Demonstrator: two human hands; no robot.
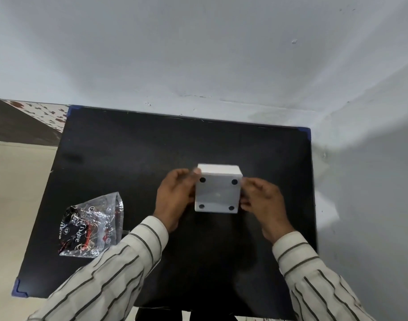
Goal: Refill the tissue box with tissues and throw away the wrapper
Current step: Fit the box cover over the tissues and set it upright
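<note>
A white cube-shaped tissue box is held above the middle of the black table, turned so its underside with black round feet faces me. My left hand grips its left side, thumb at the upper left corner. My right hand holds its right side with curled fingers. The box's opening is hidden from me and no tissues show. A crumpled clear plastic wrapper with black, red and gold print lies flat on the table to the left, apart from both hands.
The black table stands in a corner, with pale walls close behind it and to its right. Its corners carry blue caps. Beige floor shows to the left.
</note>
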